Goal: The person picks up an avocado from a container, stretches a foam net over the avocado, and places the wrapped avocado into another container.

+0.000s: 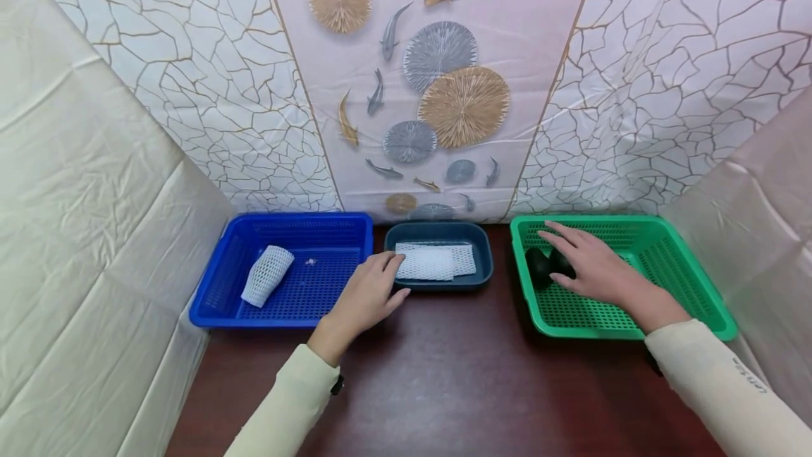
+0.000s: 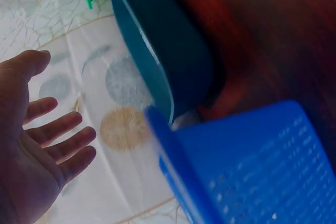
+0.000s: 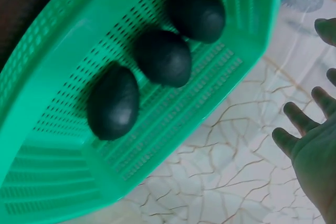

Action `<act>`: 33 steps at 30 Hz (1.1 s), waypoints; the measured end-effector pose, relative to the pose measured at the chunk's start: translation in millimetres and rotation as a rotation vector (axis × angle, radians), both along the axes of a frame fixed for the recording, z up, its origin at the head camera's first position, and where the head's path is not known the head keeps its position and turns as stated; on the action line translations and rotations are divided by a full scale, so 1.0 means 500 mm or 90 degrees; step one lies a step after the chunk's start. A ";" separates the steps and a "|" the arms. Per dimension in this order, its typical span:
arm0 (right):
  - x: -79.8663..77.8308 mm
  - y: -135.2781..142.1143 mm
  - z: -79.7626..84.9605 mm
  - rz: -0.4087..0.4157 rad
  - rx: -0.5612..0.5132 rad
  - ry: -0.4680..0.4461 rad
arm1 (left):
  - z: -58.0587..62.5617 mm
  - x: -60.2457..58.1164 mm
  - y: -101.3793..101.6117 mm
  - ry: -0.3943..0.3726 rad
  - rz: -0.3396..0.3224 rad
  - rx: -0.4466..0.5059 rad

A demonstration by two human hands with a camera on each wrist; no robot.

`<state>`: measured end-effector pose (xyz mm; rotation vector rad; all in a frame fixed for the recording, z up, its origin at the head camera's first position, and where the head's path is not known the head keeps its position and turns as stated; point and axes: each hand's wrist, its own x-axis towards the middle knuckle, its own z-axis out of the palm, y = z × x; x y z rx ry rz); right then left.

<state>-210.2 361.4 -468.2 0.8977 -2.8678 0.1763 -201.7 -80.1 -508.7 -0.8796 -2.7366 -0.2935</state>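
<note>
1. Two hands out, both w/ nothing gripped. Your L hand [image 1: 366, 293] hovers at the L end of the tray [image 1: 439, 288] by the flat white nets [image 1: 426, 261], fingers loosely spread, thumb apart.
2. Your R hand [image 1: 591, 265] is over the L part of the green basket [image 1: 590, 333], fingers relaxed & parted; R wrist view shows it clear of the dark ovals [image 3: 163, 57].
3. Step looks like a double pickup: net w/ L, oval w/ R. Best pinch just 1 net by its edge; flat layers prob. cling together.
4. For R, come down over a single oval, thumb opp. fingers. Surface looks smooth, may roll, so wrap it, don't poke.
5. Counts: 3 dark ovals, all in green basket, roughly in a row. 1 bulging net sleeve [image 1: 268, 276] in the blue basket [image 1: 320, 302], contents hidden, + 1 tiny scrap [image 1: 310, 261].
6. Flat white nets in tray: min. 2, overlapping; exact no. can't tell. Containers: 2 baskets, 1 tray, all on 1 table [image 1: 438, 379].
</note>
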 end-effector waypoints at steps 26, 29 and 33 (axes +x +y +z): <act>-0.077 0.115 -0.053 -0.135 0.110 -0.193 | -0.116 -0.027 0.066 0.044 -0.008 -0.073; -0.080 0.128 -0.062 -0.150 0.105 -0.214 | -0.125 -0.031 0.063 0.047 -0.005 -0.076; -0.085 0.143 -0.074 -0.174 0.099 -0.240 | -0.130 -0.034 0.061 0.033 -0.002 -0.084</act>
